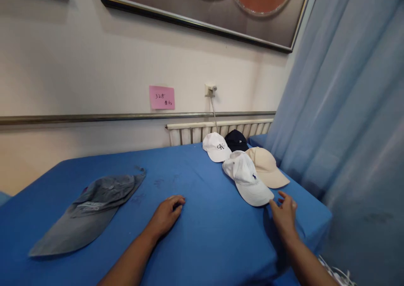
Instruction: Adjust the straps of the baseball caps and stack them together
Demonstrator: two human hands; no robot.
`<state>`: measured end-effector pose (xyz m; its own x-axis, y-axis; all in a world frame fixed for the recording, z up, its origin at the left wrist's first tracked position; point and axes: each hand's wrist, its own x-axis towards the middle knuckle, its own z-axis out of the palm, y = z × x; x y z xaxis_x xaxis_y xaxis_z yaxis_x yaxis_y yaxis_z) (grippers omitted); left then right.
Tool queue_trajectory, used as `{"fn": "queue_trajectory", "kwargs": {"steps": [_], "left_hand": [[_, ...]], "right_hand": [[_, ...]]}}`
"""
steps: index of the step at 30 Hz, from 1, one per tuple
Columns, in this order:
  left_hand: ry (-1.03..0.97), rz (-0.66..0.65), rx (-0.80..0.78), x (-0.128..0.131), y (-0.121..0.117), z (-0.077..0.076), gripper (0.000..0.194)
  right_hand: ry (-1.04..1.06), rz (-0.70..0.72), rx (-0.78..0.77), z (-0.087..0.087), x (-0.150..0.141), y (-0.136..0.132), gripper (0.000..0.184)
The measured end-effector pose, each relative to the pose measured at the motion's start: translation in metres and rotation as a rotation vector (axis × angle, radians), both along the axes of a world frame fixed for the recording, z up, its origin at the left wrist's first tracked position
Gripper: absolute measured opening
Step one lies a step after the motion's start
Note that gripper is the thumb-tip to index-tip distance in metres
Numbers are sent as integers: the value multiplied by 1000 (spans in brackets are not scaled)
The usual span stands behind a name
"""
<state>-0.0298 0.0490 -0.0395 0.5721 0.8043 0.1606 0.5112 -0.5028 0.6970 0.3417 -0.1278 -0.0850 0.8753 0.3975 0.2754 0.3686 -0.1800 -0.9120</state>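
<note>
My right hand (285, 214) is at the brim tip of a white baseball cap (244, 174) with a small dark horse-rider logo. Its thumb and fingers are apart, the thumb at or just beside the brim; actual contact is hard to make out. My left hand (166, 215) rests on the blue-covered table (214, 235), loosely curled with a gap at the thumb and nothing in it. To its left lies a faded grey cap (94, 210), flattened, brim toward the near left. Behind the logo cap are a white cap with black letters (217, 147), a dark navy cap (236, 140) and a beige cap (267, 166).
A light blue curtain (347, 88) hangs along the right side. Behind the table are a white radiator (192, 133), a metal rail (94, 118) and a wall socket (210, 90) with a cable. A pink note (162, 97) and a framed picture (202, 20) are on the wall.
</note>
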Motion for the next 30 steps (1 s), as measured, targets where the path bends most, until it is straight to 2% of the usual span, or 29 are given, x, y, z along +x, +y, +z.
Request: {"fn": "queue_trajectory", "kwargs": {"steps": [2, 5, 7, 10, 13, 15, 17, 18, 20, 23, 30], "left_hand": [[14, 0, 23, 1, -4, 0, 19], [21, 28, 31, 3, -9, -1, 22], [25, 93, 57, -1, -7, -1, 25], [36, 278, 198, -21, 3, 5, 30], [127, 520, 378, -57, 16, 18, 32], [252, 708, 434, -82, 22, 27, 34], [415, 884, 398, -103, 25, 34, 41], [498, 931, 358, -111, 26, 36, 45], [642, 937, 276, -119, 28, 38, 44], [742, 866, 218, -120, 33, 35, 30], [699, 784, 232, -114, 39, 35, 31]], "right_hand": [[-181, 23, 27, 6, -21, 2, 47], [-212, 276, 81, 22, -70, 18, 40], [-197, 521, 105, 32, -109, 39, 35], [-151, 768, 118, 35, -163, 81, 32], [-87, 893, 28, 21, -192, 120, 29], [-134, 956, -70, 9, -195, 137, 23], [-140, 1017, -107, -1, -190, 144, 22], [-120, 1050, -113, -5, -187, 145, 21], [-42, 1104, -125, -9, -179, 144, 21], [52, 1148, -147, -9, -174, 141, 20], [52, 1148, -142, -1, -177, 140, 19]]}}
